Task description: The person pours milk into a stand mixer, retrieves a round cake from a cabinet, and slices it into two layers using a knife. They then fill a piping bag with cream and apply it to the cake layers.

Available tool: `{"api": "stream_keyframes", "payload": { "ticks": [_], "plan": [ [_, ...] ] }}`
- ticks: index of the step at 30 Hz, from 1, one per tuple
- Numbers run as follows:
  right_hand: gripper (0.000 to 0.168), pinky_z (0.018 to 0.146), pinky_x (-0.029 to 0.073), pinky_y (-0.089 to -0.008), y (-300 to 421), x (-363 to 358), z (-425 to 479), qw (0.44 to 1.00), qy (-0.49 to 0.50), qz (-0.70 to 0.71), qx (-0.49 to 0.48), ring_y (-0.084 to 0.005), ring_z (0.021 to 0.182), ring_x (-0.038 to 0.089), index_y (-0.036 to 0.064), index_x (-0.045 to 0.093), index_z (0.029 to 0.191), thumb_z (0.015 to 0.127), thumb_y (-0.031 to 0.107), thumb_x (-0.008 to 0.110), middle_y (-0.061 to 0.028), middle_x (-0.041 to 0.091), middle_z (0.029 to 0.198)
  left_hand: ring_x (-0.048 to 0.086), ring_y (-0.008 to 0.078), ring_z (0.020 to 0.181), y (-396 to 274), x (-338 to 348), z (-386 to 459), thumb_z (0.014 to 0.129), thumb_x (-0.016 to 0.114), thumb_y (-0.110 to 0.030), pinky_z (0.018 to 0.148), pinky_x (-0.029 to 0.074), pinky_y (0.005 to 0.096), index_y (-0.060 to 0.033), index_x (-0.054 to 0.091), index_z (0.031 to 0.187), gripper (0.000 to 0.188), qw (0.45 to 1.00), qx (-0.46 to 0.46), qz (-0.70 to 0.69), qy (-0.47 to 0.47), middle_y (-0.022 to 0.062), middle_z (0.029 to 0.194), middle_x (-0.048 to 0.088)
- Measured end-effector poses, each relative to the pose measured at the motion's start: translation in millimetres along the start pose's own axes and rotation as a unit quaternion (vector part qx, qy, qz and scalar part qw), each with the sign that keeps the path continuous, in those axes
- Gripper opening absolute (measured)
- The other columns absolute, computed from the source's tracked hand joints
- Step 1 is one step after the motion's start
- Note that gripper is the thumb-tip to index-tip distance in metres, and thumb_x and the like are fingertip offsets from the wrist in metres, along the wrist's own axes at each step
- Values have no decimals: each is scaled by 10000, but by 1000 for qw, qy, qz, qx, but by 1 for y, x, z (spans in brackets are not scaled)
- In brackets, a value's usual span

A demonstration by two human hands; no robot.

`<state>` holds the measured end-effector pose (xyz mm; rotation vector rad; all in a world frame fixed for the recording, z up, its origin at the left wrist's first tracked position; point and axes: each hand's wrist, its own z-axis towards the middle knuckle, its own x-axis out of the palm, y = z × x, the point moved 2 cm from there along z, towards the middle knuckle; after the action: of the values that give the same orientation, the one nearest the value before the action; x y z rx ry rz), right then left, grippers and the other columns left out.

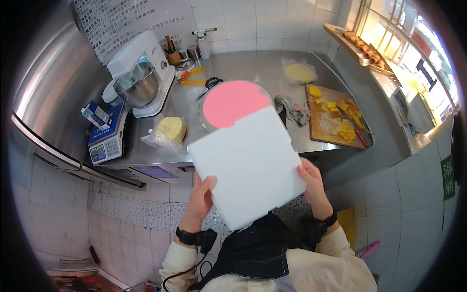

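Note:
Between my two hands is a flat white square cardboard piece [248, 168] with tabbed edges, tilted over the counter's front edge. My left hand [203, 197] grips its left side, thumb on top. The right side is held by my right hand [311, 180], also with the thumb on top. Just beyond the cardboard, and partly covered by it in this view, lies a pink round mat [233, 102] on a round metal-coloured base. Scissors [211, 84] lie at the mat's upper left. A grey cloth [293, 109] is crumpled at its right.
On the steel counter [251, 62] stand a stand mixer [146, 73], a digital scale [105, 146] with a carton [96, 115], and a bagged yellow block [170, 129]. At right, a wooden cutting board [317, 127] bears cut mango and a red-handled knife [362, 139]. A bagged yellow disc [300, 73] lies behind.

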<state>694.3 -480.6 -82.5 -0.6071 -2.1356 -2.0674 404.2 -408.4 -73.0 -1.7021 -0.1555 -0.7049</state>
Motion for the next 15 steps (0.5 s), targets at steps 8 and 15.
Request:
{"api": "stream_keyframes", "payload": {
  "ticks": [8, 15],
  "plan": [
    [282, 763, 418, -214, -6, 2, 177, 999, -52, -2, -12, -57, 858, 528, 10, 538, 1139, 963, 227, 499, 18, 592, 957, 250, 241, 1357, 8, -8, 128, 1007, 280, -249, 1105, 204, 359, -23, 190, 1453, 508, 978, -2, 201, -51, 121, 1475, 261],
    [393, 981, 300, -457, -26, 5, 258, 884, -94, -436, -142, -345, 1147, 377, 104, 517, 1258, 899, 256, 561, -213, 427, 1269, 58, 265, 1405, 24, -38, 212, 999, 294, -289, 1130, 117, 349, 9, 112, 1458, 577, 961, 62, 246, -111, 148, 1525, 57]
  ]
}}
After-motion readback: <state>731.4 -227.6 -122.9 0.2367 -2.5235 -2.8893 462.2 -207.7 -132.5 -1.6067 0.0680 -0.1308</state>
